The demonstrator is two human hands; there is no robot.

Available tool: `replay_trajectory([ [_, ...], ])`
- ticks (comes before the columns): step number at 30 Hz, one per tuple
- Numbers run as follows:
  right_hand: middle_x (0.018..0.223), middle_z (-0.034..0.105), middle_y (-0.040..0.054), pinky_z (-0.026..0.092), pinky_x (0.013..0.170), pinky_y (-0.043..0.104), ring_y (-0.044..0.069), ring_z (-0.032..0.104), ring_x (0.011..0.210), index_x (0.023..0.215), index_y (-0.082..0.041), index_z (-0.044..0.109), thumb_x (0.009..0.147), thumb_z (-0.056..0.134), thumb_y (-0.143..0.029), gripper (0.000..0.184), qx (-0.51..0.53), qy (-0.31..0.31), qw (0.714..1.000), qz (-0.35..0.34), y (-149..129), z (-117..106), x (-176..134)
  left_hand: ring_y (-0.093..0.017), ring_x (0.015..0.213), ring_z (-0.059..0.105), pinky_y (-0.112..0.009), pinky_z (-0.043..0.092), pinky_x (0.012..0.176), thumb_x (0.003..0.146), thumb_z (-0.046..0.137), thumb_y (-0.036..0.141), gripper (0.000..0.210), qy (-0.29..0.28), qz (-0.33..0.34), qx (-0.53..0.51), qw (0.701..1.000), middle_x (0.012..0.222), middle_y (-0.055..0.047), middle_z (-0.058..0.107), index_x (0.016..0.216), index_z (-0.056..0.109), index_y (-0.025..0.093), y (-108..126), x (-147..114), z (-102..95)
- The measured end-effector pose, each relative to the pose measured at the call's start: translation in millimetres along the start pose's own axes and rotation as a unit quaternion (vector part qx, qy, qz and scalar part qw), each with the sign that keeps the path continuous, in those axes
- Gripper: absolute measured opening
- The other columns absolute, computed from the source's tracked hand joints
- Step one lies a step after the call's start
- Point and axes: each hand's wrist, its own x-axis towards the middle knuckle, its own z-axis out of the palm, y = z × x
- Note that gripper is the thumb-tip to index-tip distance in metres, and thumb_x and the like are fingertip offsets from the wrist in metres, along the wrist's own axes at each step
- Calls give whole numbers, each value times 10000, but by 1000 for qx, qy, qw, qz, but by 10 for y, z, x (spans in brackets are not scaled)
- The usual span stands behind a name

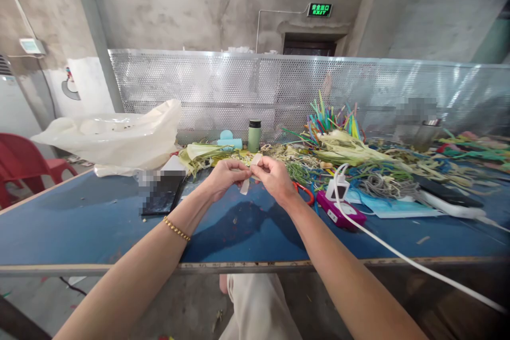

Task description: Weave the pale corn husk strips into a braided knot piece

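Observation:
Above the blue tabletop [223, 244], my left hand [228, 176] and my right hand [274, 178] meet with fingertips nearly touching. Both pinch a short pale strip [245, 186], whose lower end hangs below the fingers and whose upper end sticks up between them. Its material is too small to make out. Behind my hands lie pale green leafy strips [201, 154] and a heap of dry, tangled plant-like scraps. Just right of my right hand are the red handles [306, 194] of what look like scissors, partly hidden by my wrist.
A large plastic bag [119, 141] and a dark tablet-like device [163, 194] are at left. A green bottle [254, 135] stands at the back before a perforated metal screen [215, 77]. At right are colourful pipe cleaners [330, 122], a purple power strip [340, 211] and a white cable [398, 255].

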Motion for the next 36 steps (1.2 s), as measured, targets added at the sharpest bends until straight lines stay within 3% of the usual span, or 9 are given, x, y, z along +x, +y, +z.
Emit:
replay_trajectory([
  [15,562,544,-12,458,492,252,132,520,506,648,-207,475,767,580,-361,221,-79,19,996,-20,48,-3,-1,-84,507,481,-255,384,541,622,828,295,232,-24,2,46,999,569,-1,568,641,689,110,0,-5,-5],
  [24,578,551,-6,480,480,251,137,525,523,656,-210,479,755,597,-370,222,-46,22,999,-4,28,6,-8,-83,508,484,-247,371,535,668,797,258,185,-30,15,56,998,563,-5,574,658,695,104,-12,-2,-9],
  [31,645,588,12,483,520,256,143,552,565,697,-190,549,802,570,-422,255,-25,10,999,-23,21,-42,37,-95,585,557,-251,441,615,639,832,248,235,-62,-41,-35,997,668,-40,655,764,711,90,21,-13,-34],
  [36,629,636,29,443,520,252,142,572,535,683,-168,612,831,561,-399,279,-62,-34,997,-18,32,-83,40,-92,614,573,-248,455,642,644,829,205,233,-24,-17,-69,997,709,-40,657,802,707,85,8,16,-74],
])
